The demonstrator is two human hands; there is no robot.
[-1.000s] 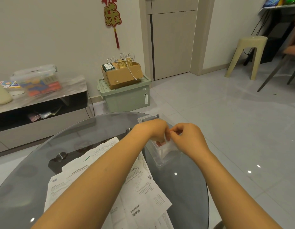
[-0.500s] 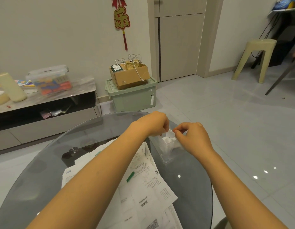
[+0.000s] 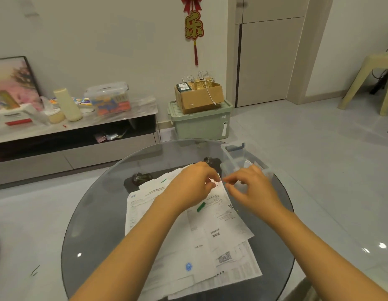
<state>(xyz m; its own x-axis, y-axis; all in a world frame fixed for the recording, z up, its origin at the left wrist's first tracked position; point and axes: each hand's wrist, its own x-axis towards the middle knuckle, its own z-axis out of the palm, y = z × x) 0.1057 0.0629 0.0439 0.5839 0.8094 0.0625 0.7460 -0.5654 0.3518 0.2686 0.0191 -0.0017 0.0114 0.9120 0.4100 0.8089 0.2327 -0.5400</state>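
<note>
Both hands hover close together over the far end of a round glass tabletop (image 3: 97, 213), their fingertips nearly meeting but not touching. The left hand (image 3: 195, 183) has its fingers curled in, and thumb and forefinger pinch a tiny item (image 3: 215, 182) that is too small to identify. It sits just above the top edge of the papers (image 3: 188, 246). The right hand (image 3: 252, 187) is curled too, its thumb and forefinger drawn towards each other just beside that item. Whether they grip anything, I cannot tell. The papers lie spread in a loose overlapping stack across the middle of the tabletop, beneath both forearms. A clear plastic box (image 3: 234, 148) stands open on the far right of the tabletop, just behind the right hand, which covers its near corner. On the floor beyond, against the wall, a cardboard box (image 3: 199, 98) rests on a pale green storage bin (image 3: 201, 124), with a red hanging ornament (image 3: 194, 25) on the wall above. A low cabinet (image 3: 80, 127) runs along the left.
</note>
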